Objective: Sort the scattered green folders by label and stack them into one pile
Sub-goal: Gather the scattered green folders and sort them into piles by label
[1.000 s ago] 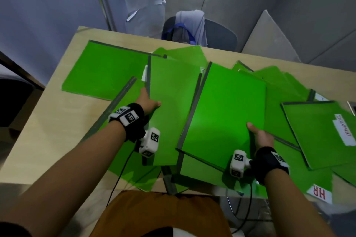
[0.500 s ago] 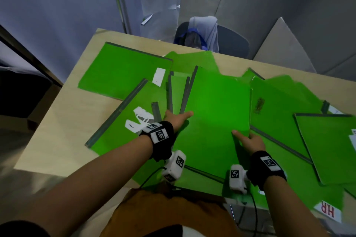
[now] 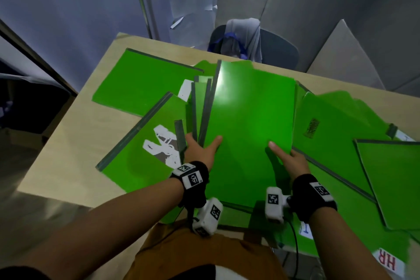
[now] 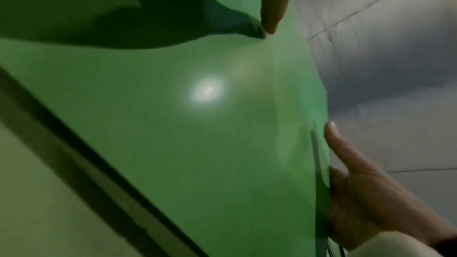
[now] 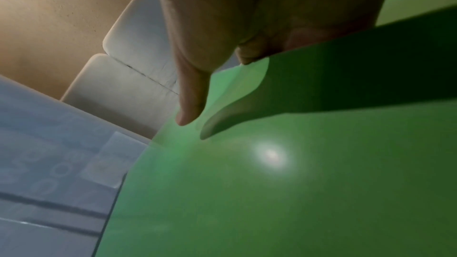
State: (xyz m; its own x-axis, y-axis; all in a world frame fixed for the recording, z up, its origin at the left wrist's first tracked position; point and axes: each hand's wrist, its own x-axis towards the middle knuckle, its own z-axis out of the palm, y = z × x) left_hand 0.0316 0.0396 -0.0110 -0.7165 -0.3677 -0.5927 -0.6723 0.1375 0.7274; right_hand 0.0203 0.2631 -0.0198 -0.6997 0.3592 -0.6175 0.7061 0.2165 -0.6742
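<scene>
A large plain green folder (image 3: 250,120) is tilted up over the table's middle, and both hands hold it. My left hand (image 3: 200,150) grips its near left edge, thumb on top (image 4: 272,11) and fingers hidden beneath. Beside that hand several grey folder spines (image 3: 204,107) fan out. My right hand (image 3: 288,159) pinches the near right edge, thumb above (image 5: 190,101) and fingers under. More green folders lie scattered: one with a torn white label (image 3: 159,145) at the left, one at the far left (image 3: 141,82), others at the right (image 3: 341,125).
The wooden table (image 3: 75,134) ends close at the left and near sides. A folder with a grey spine (image 3: 391,179) lies at the right edge, and a white HR label (image 3: 386,263) shows at the near right. A chair draped with cloth (image 3: 245,38) stands beyond the table.
The folder in my right hand has swung left over the one under my left hand. Both hands have drawn closer together, and the folder now tilts up.
</scene>
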